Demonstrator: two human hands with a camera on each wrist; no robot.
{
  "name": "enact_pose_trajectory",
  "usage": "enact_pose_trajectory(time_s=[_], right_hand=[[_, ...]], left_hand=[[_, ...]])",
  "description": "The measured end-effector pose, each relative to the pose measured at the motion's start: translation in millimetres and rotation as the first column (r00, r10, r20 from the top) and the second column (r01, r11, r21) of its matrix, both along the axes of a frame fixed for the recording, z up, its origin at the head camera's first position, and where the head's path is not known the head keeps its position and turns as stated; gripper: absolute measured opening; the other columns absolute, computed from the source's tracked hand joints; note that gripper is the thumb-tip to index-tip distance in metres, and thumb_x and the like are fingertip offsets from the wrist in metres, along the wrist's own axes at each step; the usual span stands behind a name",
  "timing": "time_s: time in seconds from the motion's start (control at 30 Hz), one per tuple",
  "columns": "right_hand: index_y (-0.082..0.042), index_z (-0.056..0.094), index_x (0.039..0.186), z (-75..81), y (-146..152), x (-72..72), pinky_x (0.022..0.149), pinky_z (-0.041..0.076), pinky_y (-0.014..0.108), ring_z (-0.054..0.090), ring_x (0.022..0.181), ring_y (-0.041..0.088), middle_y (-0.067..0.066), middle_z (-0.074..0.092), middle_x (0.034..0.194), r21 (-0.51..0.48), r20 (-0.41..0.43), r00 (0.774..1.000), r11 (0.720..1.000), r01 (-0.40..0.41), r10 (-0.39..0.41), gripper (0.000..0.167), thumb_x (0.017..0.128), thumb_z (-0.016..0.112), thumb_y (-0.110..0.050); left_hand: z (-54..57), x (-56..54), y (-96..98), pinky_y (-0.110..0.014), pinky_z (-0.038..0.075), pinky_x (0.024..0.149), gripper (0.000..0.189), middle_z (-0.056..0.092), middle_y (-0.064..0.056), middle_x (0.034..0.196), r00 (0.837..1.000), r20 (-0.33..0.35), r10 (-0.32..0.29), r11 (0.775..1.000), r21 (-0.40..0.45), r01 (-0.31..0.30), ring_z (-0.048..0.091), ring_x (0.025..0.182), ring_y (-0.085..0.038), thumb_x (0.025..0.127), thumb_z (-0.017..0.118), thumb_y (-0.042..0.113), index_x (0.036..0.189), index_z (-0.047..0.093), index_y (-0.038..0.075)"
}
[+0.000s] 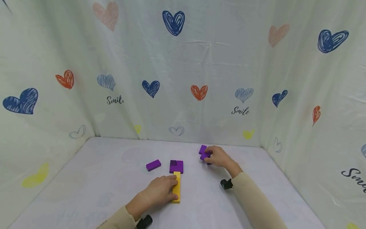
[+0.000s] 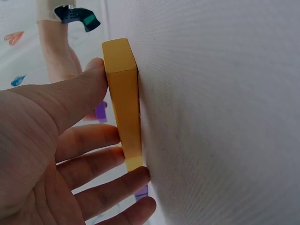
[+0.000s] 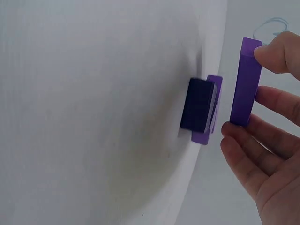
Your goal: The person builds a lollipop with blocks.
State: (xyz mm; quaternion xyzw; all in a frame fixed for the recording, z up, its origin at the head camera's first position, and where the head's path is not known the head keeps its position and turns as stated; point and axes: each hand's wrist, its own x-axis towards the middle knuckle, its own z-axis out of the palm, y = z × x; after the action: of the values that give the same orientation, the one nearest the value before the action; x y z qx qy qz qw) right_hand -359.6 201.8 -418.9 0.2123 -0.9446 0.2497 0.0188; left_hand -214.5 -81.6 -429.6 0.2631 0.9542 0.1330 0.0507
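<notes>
On the white table lies a long yellow block (image 1: 177,190), with a paler yellow piece (image 1: 177,174) at its far end. My left hand (image 1: 160,190) rests beside it, thumb and fingers touching its left side. My right hand (image 1: 218,156) pinches a purple block (image 3: 246,84) between thumb and fingers, held off the table. Close by it lie a dark purple block (image 3: 198,105) and a lighter purple block (image 3: 215,79), which overlap in the right wrist view. A purple block group (image 1: 179,168), darker at one corner, lies just beyond the yellow piece.
A loose purple block (image 1: 153,165) lies tilted to the left of the group. White curtains (image 1: 217,121) printed with hearts stand behind the table (image 1: 114,178) and along both sides. Each wrist carries a black camera mount (image 1: 227,183).
</notes>
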Motion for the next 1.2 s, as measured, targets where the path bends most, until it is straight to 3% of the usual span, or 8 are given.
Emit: enact_pose_trajectory(time_s=[0.6, 0.97, 1.2], right_hand=[[-0.006, 0.068, 0.11, -10.7, -34.9, 6.2, 0.091, 0.049, 0.039, 0.059, 0.1, 0.018, 0.002, 0.066, 0.107, 0.039, 0.016, 0.98, 0.979, -0.201, 0.2, 0.036, 0.077, 0.074, -0.019], [-0.013, 0.067, 0.115, -13.7, -52.3, 8.1, 0.097, 0.047, 0.039, 0.057, 0.107, 0.016, -0.002, 0.064, 0.115, 0.08, 0.101, 0.98, 0.98, -0.18, 0.172, 0.037, 0.081, 0.073, -0.024], [-0.016, 0.068, 0.115, -14.3, -60.4, 6.4, 0.094, 0.048, 0.037, 0.056, 0.101, 0.014, -0.005, 0.064, 0.113, 0.074, 0.121, 0.975, 0.978, -0.195, 0.185, 0.037, 0.079, 0.072, -0.018]], left_hand=[[0.5, -1.3, 1.7, -0.047, 0.046, 0.096, 0.052, 0.056, -0.004, 0.133, 0.999, 0.027, 0.03, 1.0, 0.006, -0.03, 0.056, 0.117, -0.027, 0.081, 0.073, 0.046, 0.121, 0.065, 0.015], [1.7, -0.6, 1.7, -0.047, 0.047, 0.095, 0.052, 0.057, -0.005, 0.132, 0.999, 0.025, 0.03, 1.0, 0.005, -0.03, 0.056, 0.117, -0.028, 0.08, 0.073, 0.047, 0.121, 0.065, 0.014], [1.2, -0.9, 2.4, -0.048, 0.046, 0.096, 0.053, 0.057, -0.004, 0.133, 0.999, 0.036, 0.041, 0.999, 0.007, -0.041, 0.055, 0.117, -0.028, 0.08, 0.073, 0.047, 0.122, 0.065, 0.014]])
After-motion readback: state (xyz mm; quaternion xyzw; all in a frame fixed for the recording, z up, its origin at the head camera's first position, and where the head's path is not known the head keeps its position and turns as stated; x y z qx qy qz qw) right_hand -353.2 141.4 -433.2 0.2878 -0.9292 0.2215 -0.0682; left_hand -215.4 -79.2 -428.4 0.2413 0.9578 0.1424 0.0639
